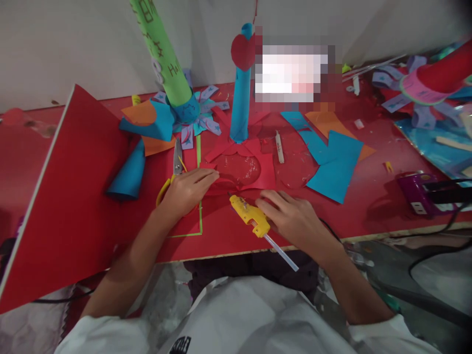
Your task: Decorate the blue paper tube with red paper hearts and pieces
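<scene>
Blue paper tube [240, 105] upright, upper middle of frame; red heart [242, 52] already up top, red cut paper [267, 172] below looks unfixed. Scissors [177, 160] left of middle. Left hand [186, 191] beside them, fingers nearly together at red paper, can't tell if gripping. Glue gun [251, 216] lower middle. Right hand [295, 219] loosely open beside it, contact unclear. Blue offcuts [337, 169] loose, right of middle.

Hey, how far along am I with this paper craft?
The blue tube already stands upright, with the red heart near its top. Your right hand is beside the yellow glue gun, your left hand by the scissors; I can't tell if either grips anything. Cut red paper and blue pieces lie flat on the table, so some assembly may remain.
</scene>
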`<action>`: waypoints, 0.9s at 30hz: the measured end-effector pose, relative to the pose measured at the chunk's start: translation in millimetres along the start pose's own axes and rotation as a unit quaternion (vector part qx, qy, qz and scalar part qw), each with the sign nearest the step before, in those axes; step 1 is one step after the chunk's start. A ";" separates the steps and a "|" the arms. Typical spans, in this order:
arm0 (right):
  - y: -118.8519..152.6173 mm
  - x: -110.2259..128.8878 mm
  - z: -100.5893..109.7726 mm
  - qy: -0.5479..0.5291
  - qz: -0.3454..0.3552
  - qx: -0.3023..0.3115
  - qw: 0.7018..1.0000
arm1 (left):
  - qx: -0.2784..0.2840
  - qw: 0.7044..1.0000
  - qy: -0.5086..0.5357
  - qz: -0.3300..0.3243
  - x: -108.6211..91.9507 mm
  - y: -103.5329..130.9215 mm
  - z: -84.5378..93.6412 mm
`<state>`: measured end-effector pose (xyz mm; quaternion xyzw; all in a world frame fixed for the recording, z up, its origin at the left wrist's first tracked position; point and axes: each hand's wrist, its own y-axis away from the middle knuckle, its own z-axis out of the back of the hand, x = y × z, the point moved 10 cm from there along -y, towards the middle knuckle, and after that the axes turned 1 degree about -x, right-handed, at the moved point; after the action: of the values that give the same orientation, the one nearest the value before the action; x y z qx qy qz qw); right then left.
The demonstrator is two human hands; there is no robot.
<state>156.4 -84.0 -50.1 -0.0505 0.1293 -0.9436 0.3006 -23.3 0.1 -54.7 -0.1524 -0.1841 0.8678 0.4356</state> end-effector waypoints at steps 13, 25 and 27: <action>-21.5 21.2 -10.4 0.025 0.021 0.026 0.999 | 0.134 0.989 0.061 0.035 10.2 3.6 -21.4; -11.7 11.8 -16.6 0.035 0.003 0.052 0.998 | 0.140 0.989 0.041 0.013 8.3 5.1 -23.0; -10.5 10.7 -15.8 0.040 0.003 0.051 0.998 | 0.139 0.989 0.037 0.023 8.4 3.3 -21.8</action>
<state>139.2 -78.6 -62.3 0.0027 0.0929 -0.9493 0.3004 -21.2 9.2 -76.4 -0.1266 -0.0421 0.8887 0.4386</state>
